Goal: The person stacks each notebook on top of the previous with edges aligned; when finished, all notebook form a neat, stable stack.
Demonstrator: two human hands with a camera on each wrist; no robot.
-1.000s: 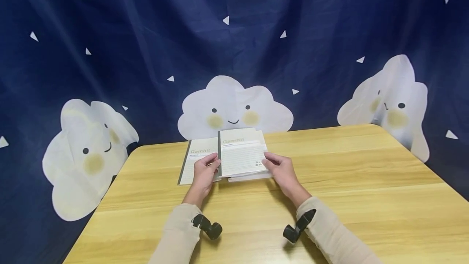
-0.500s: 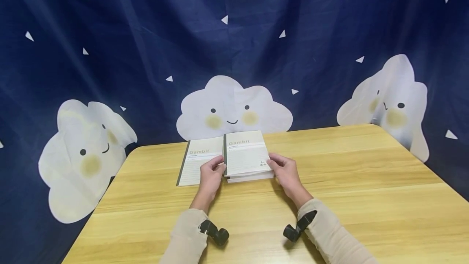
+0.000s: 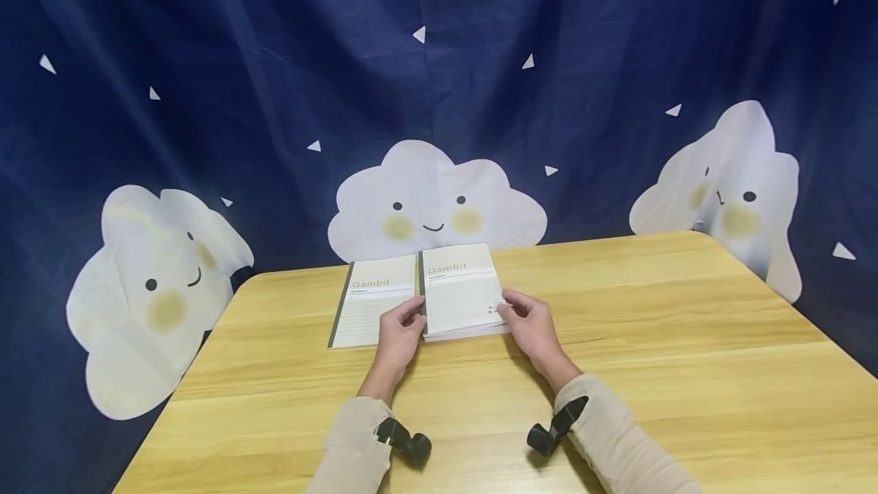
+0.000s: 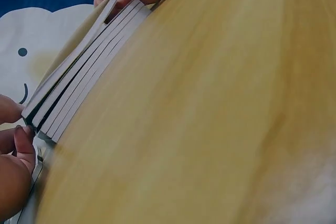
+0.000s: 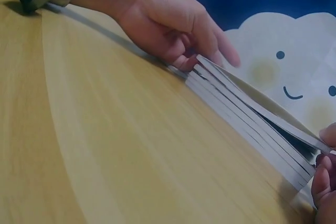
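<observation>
In the head view a pale notebook (image 3: 459,292) with a dark spine and "Gambit" on its cover tops a stack of notebooks (image 4: 100,72). My left hand (image 3: 398,338) pinches its spine edge near the front corner. Opposite, my right hand (image 3: 533,328) grips the right edge, thumb over the cover. Both wrist views show the top notebook's right side raised, with a dark wedge-shaped gap below it; its left side sits lower, close to the stack. A matching notebook (image 3: 370,311) lies flat to the left, partly behind my left hand.
The wood-grain table (image 3: 652,326) spreads out in front and on both sides. Behind its far edge hangs a dark blue curtain (image 3: 480,82) printed with white smiling clouds and small triangles. Both wrists carry black strapped cameras (image 3: 414,450).
The top notebook has shifted right and down, lining up over the stack. My left hand has moved right with it, uncovering more of the left notebook. My right hand has moved only slightly.
</observation>
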